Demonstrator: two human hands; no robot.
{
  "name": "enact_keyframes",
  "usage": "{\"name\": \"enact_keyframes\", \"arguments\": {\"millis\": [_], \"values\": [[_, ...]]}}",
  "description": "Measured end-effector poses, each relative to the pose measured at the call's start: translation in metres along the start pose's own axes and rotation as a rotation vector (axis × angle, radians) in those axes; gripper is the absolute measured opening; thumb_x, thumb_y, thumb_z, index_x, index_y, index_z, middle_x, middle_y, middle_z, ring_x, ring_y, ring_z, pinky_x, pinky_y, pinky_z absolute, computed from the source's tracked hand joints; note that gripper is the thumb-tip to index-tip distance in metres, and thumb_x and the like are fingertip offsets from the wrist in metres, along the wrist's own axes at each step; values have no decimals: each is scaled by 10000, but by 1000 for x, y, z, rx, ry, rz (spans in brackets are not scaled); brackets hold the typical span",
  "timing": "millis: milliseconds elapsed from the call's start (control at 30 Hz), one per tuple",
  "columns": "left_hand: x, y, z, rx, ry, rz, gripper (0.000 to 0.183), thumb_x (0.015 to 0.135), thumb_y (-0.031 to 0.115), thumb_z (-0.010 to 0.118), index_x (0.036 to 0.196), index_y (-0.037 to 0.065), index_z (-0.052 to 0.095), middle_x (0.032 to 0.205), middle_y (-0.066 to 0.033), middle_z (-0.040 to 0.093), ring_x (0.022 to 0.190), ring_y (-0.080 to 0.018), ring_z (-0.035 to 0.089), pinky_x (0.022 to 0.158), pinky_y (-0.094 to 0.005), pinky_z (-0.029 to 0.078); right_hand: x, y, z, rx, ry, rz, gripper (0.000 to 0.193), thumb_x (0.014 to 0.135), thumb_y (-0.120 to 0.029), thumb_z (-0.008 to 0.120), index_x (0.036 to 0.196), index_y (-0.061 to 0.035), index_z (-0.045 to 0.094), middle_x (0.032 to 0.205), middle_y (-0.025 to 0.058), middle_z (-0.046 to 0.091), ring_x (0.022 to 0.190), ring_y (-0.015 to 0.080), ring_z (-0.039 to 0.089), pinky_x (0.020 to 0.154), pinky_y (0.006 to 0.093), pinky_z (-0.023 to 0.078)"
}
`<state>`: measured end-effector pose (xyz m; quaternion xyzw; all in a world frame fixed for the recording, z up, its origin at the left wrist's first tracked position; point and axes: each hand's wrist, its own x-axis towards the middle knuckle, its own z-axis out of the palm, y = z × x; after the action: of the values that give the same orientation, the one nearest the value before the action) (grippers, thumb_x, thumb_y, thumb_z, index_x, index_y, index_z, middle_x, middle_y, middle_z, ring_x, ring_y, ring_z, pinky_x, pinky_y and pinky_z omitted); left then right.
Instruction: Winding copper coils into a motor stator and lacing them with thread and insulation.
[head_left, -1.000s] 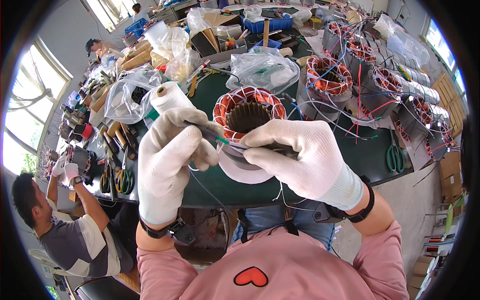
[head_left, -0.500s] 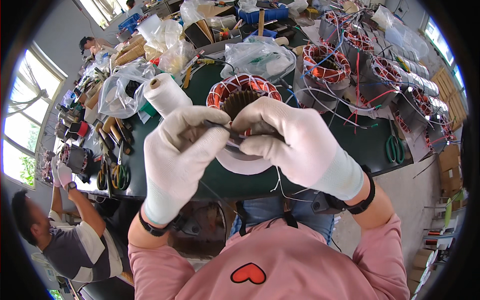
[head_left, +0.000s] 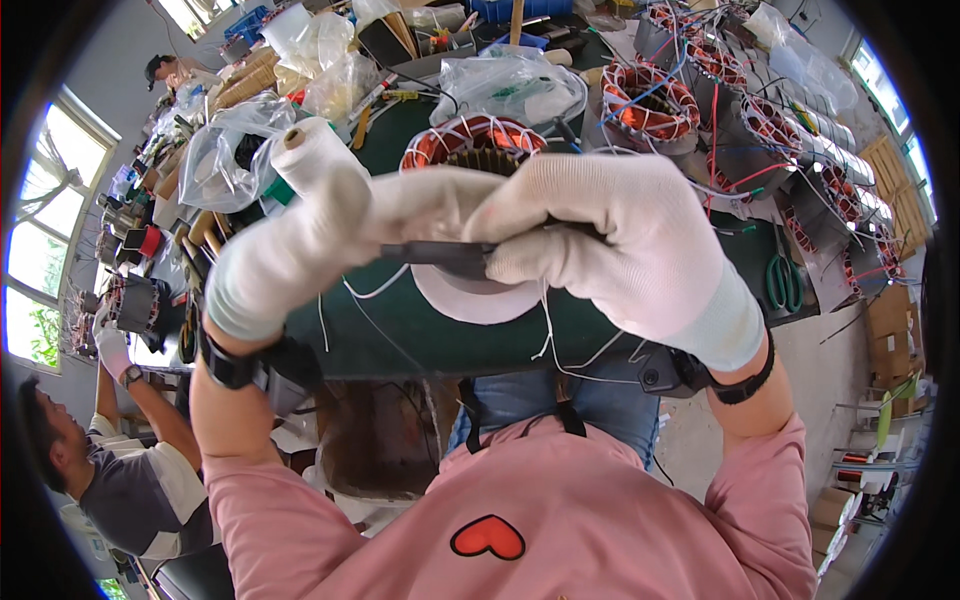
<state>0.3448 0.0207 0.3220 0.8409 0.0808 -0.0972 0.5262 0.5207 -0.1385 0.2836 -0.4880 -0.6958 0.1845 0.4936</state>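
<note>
My right hand [head_left: 625, 250], in a white knit glove, pinches one end of a dark, narrow tube-like strip [head_left: 436, 255]. The strip stretches leftward from those fingertips. My left hand [head_left: 310, 235], gloved the same way, is smeared by motion. Its fingers reach across above the strip to the right fingertips, and their grip is unclear. Behind both hands stands a motor stator [head_left: 475, 140] with copper-orange windings laced in white cord. Its lower white ring [head_left: 478, 300] shows beneath the strip. White cords [head_left: 545, 335] hang down in front of it.
A cone of white thread [head_left: 322, 165] stands beyond my left hand. Several wound stators [head_left: 650, 105] with coloured leads line the right side. Green-handled scissors [head_left: 785, 280] lie at the right table edge. Plastic bags [head_left: 515, 90] lie behind. Another person [head_left: 120, 460] works at the left.
My left hand has swung left and turned, its wrist now farther out. More of the dark strip is exposed between the hands. My view has shifted slightly, and the right hand still pinches.
</note>
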Motion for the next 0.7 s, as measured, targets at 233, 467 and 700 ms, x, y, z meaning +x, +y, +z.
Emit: {"name": "enact_keyframes", "arguments": {"millis": [233,467,700], "values": [[12,-19,-30,108,-177,220,989,887,692,551,1442,-111,390,1405,-188,524,1288,-244,515,1104,-358,382,11,-13,-4,-49,-37,25,211,847,-176,776,942,0,707,816,50,675,732,125,615,682,263,486],[11,-18,-17,75,-99,333,716,917,511,630,1347,-54,537,1131,-116,681,1022,-162,634,926,-327,503,6,-2,-11,-479,118,-243,167,821,-155,765,900,-33,685,819,48,562,756,206,548,712,300,451],[4,5,24,87,282,31,1034,708,913,560,1101,-38,671,793,-13,613,736,-109,567,670,-254,443,-23,-14,-14,-141,148,198,163,917,-104,698,1039,4,701,947,61,681,861,119,639,802,252,502]]}}
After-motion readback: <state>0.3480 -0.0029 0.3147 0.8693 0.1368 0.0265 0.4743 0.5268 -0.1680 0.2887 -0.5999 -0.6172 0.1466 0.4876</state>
